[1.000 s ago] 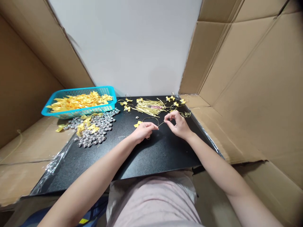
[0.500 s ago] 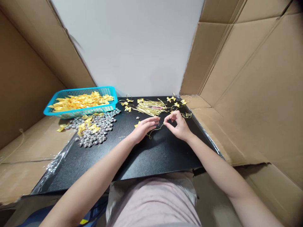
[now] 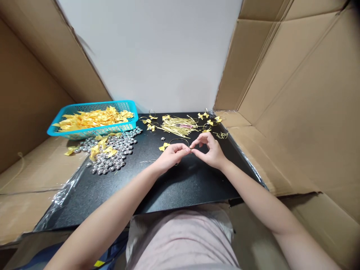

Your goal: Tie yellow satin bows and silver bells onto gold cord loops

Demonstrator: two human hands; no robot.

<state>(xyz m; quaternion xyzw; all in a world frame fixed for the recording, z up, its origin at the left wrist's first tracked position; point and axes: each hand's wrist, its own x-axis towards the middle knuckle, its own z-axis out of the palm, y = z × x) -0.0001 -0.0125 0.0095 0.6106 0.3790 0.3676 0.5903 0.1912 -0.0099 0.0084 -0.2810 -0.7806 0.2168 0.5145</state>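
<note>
My left hand and my right hand meet fingertip to fingertip over the black board. Both pinch a thin gold cord, which loops back over the board behind the left hand. A yellow ribbon bow lies just left of my left hand. A bundle of gold cords lies behind the hands, with several finished bows around it.
A turquoise basket full of yellow bows stands at the far left. A heap of silver bells with a few bows on it lies in front of it. Cardboard walls rise left and right; a white wall stands behind.
My left hand's fingers, stretched out half a second ago, have closed into a pinch at the cord. Both hands have come together, fingertips touching.
</note>
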